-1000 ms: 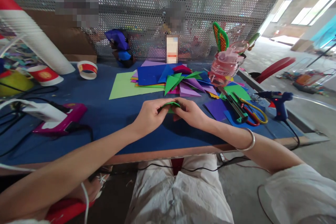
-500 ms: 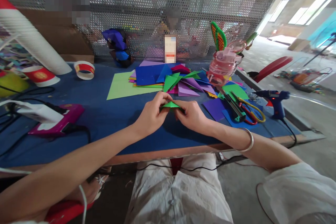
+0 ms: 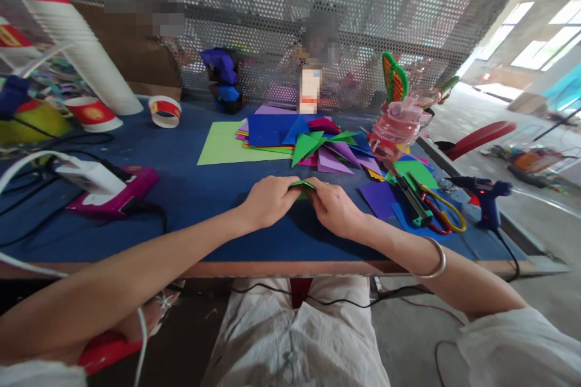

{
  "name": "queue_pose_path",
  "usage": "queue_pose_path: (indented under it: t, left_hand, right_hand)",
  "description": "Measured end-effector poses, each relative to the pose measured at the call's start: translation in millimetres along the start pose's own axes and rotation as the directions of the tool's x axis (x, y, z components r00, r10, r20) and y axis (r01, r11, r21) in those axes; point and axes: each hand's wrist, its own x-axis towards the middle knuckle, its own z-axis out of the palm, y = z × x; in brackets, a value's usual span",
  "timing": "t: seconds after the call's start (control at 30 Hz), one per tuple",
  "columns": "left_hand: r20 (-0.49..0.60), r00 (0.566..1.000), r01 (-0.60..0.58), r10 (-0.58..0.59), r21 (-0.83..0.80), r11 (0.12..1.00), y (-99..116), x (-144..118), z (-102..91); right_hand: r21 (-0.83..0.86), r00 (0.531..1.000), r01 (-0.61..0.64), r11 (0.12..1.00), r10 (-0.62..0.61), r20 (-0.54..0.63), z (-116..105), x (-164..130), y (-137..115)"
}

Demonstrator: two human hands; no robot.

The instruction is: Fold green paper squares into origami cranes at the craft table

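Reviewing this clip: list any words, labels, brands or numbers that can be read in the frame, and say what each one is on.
No text can be read.
Red-banded white paper cups: a gold round emblem, too small to read.
Pink plastic water bottle: no legible marking.
Small folded green paper pinched between left hand and right hand: plain, no print.
Blue hot-glue gun: no readable brand.

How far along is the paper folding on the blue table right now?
Done: several folded triangles already lie piled on the coloured sheets behind the hands. In hand: the left hand and right hand pinch one small green paper piece between them, partly folded. Left: flat sheets remain unfolded, such as the light green sheet and purple sheet.
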Motion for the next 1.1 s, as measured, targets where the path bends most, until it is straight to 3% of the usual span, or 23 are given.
queue_pose_path:
  t: [0.13, 0.27, 0.37, 0.6, 0.97, 1.1]
  left_hand:
    - [-0.078, 0.997, -0.007, 0.007, -0.003, 1.0, 0.2, 0.1, -0.1]
    - [-0.143, 0.99, -0.02, 0.014, -0.042, 0.999, -2.8, 1.3, 0.5]
    - [-0.132, 0.991, -0.021, 0.006, -0.108, 0.994, -8.4, 4.9, 0.3]
    - [-0.11, 0.991, -0.098, 0.07, -0.275, 0.956, -11.3, 6.9, -1.1]
    - [-0.151, 0.987, -0.119, 0.06, -0.428, 0.896, -12.1, 4.9, 1.6]
    - [-0.156, 0.986, -0.115, 0.052, -0.427, 0.897, -13.4, 5.6, -1.3]
  right_hand:
    - [0.175, 0.997, 0.039, 0.984, -0.026, -0.079, -4.1, 4.7, -0.8]
    - [0.188, 0.987, 0.016, 0.982, 0.014, -0.161, -8.9, 8.3, -5.3]
    - [0.214, 0.978, -0.002, 0.977, 0.046, -0.201, -8.3, 11.3, -4.6]
    - [0.239, 0.967, -0.073, 0.968, 0.128, -0.222, -3.3, 13.9, 1.6]
    - [0.289, 0.944, -0.053, 0.956, 0.143, -0.299, -3.7, 11.2, -2.0]
    - [0.408, 0.955, -0.088, 0.909, 0.193, -0.224, -3.6, 12.4, 1.3]
